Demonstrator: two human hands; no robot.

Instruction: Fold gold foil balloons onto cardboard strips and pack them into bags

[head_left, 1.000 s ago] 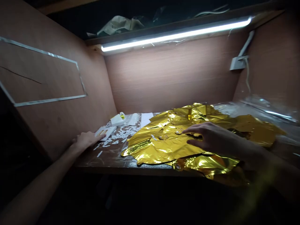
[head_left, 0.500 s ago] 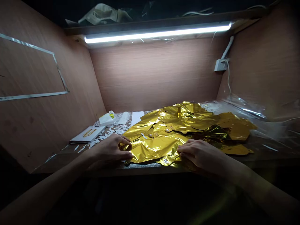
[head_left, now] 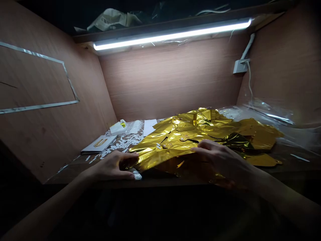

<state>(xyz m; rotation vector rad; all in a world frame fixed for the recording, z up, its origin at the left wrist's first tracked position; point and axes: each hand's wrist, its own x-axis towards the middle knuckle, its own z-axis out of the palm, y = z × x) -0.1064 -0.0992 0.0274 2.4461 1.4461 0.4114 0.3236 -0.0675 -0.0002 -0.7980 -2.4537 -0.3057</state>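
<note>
Gold foil (head_left: 170, 152) on counter (head_left: 75, 173), center to lower right of frame. Right hand (head_left: 215, 155) pinches its raised front edge; left hand (head_left: 109, 167), thumb and fingers apart, at its left end. White scraps (head_left: 122, 143) left of center.

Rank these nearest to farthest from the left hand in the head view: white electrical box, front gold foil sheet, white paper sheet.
1. Front gold foil sheet, immediately beside the left hand.
2. White paper sheet, farther back, slightly right.
3. White electrical box, near back right corner.
</note>
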